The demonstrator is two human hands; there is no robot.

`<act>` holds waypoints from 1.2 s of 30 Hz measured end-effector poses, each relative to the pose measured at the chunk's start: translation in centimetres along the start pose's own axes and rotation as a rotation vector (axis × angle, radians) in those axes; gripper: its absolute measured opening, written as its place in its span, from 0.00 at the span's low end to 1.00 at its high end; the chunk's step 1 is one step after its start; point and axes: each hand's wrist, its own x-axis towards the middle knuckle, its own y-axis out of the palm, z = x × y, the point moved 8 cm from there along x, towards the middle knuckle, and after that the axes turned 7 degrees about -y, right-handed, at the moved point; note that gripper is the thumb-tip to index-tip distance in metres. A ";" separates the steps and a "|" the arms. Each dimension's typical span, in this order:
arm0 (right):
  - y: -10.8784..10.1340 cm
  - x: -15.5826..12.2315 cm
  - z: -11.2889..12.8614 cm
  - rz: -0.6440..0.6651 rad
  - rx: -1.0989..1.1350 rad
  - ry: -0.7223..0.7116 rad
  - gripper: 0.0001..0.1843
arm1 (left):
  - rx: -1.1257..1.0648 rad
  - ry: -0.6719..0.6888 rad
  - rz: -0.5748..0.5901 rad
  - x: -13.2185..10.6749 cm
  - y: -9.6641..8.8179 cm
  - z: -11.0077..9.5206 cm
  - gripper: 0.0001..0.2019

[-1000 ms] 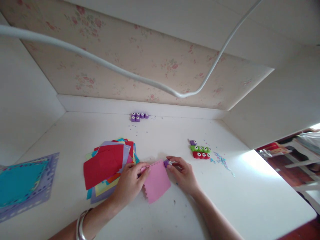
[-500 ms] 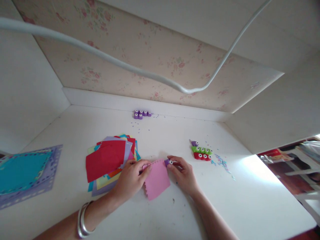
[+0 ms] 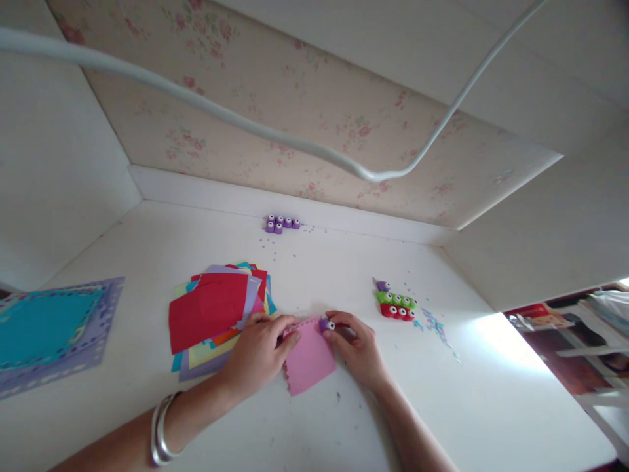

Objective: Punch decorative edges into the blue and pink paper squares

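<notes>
A pink sheet of paper (image 3: 310, 364) with a scalloped left edge and a punched top edge lies between my hands. My left hand (image 3: 263, 351) pinches its upper left corner between thumb and fingers. In my right hand (image 3: 358, 347) is a small purple craft punch (image 3: 325, 325) with a white button, closed between thumb and forefinger. The punch sits on the sheet's upper right corner. Just left of my left hand is a loose pile of coloured paper (image 3: 209, 308), red on top.
Purple punches (image 3: 280, 223) stand by the back wall. Green punches (image 3: 397, 299) and red punches (image 3: 399, 312) sit at right beside scattered paper bits (image 3: 435, 324). Far left lie a turquoise sheet (image 3: 46, 328) and a purple sheet (image 3: 105, 328) with punched borders. A white cable (image 3: 275, 134) hangs across the view.
The purple punch in my right hand has moved slightly left, onto the pink sheet's upper right corner. My left hand keeps its pinch. The view has shifted a little.
</notes>
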 end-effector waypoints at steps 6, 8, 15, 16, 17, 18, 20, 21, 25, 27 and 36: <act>-0.3 0.2 0.0 0.061 -0.052 -0.023 0.10 | 0.186 0.205 -0.110 -1.2 -0.5 -2.2 0.12; -1.0 0.4 -0.1 0.042 -0.059 0.028 0.12 | 0.235 0.277 -0.113 -1.9 -0.3 -3.0 0.12; -0.8 1.4 1.0 0.208 -0.146 0.102 0.14 | 0.234 0.389 0.129 -4.8 2.9 -4.1 0.19; -0.5 1.6 1.1 0.237 -0.153 0.108 0.13 | 0.231 0.381 0.146 -4.9 3.2 -4.0 0.20; -0.2 1.8 1.1 0.269 -0.159 0.117 0.13 | 0.226 0.373 0.161 -5.0 3.4 -3.9 0.19; 0.1 1.9 1.1 0.302 -0.163 0.128 0.12 | 0.219 0.365 0.172 -5.0 3.6 -3.8 0.19; 0.5 2.1 0.9 0.368 -0.174 0.157 0.11 | 0.206 0.356 0.191 -4.8 3.7 -3.6 0.20; 0.7 2.1 0.7 0.394 -0.180 0.179 0.10 | 0.201 0.355 0.196 -4.8 3.7 -3.6 0.21; 0.7 2.1 -0.1 0.432 -0.168 0.295 0.10 | 0.186 0.360 0.199 -4.6 3.6 -3.5 0.21; 0.8 2.1 -0.3 0.428 -0.142 0.343 0.11 | 0.181 0.372 0.192 -4.7 3.6 -3.5 0.20; 1.2 1.7 -0.8 0.381 0.015 0.509 0.15 | 0.169 0.390 0.182 -4.7 3.4 -3.7 0.19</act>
